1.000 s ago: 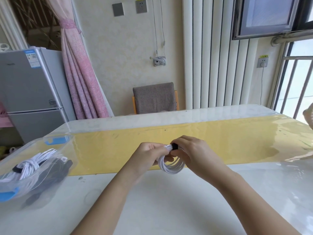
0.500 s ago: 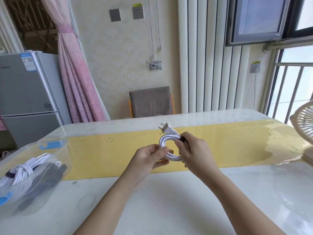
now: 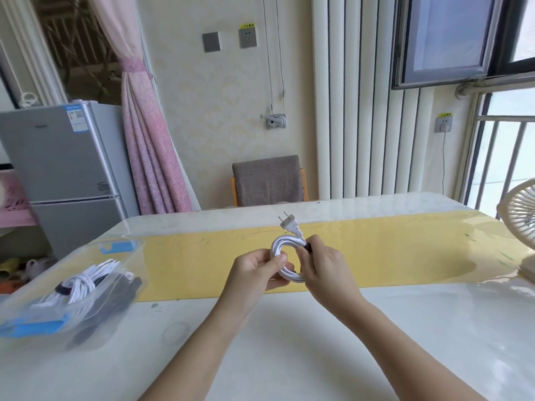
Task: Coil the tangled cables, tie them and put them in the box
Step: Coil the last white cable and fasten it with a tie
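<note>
A white cable (image 3: 285, 247) is wound into a small coil and held upright above the table's middle. Its two-pin plug (image 3: 288, 223) sticks up at the top. My left hand (image 3: 254, 273) pinches the coil's left side between thumb and fingers. My right hand (image 3: 324, 270) grips the right side, where a black tie (image 3: 307, 246) wraps the strands. A clear plastic box (image 3: 37, 311) with blue clips sits at the left, holding a tied white cable (image 3: 84, 282) and a black cable (image 3: 115, 296).
The white table (image 3: 289, 342) carries a yellow runner (image 3: 390, 250) across its middle. A cream fan (image 3: 521, 227) stands at the right edge. A chair (image 3: 267, 180) is behind the table, a grey fridge (image 3: 63, 169) at the far left.
The coil has been lifted and turned upright, so its plug now shows at the top. The camera view has tilted up a little, bringing the fan into sight.
</note>
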### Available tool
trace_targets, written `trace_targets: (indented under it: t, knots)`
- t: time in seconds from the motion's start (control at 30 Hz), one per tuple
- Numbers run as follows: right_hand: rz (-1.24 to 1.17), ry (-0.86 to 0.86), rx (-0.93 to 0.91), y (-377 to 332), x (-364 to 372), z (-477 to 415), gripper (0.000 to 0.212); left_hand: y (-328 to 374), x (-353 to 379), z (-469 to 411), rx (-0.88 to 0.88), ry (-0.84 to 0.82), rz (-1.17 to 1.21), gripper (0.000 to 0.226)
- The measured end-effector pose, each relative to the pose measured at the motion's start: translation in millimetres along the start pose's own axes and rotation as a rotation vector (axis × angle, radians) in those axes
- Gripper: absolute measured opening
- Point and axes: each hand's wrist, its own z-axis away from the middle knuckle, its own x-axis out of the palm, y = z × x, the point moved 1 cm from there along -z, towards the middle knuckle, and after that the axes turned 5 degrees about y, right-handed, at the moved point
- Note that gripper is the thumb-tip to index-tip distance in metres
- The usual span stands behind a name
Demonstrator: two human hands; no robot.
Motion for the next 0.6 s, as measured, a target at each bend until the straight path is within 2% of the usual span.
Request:
trace_targets:
  t: [0.1, 0.2, 0.3, 0.47, 0.6]
  knots:
    - [-0.031, -0.06, -0.05, -19, 14, 7, 0.027, 4, -22, 16, 0.022, 0.045, -0.021, 0.018]
    - [-0.185, -0.19, -0.049, -39, 23, 15, 0.024, 14, -48, 30, 0.074, 0.137, -0.044, 0.011]
    - [-0.241, -0.331, -0.078, -62, 32, 23, 0.032, 32, -81, 40, 0.16, 0.238, -0.135, 0.01]
    - [-0.005, -0.472, -0.063, -83, 75, 7, 0.023, 65, -146, 50, 0.222, 0.376, -0.175, 0.017]
    - [0.209, -0.689, 0.041, -86, 120, 9, 0.038, 76, -189, 51, 0.177, 0.481, -0.273, 0.023]
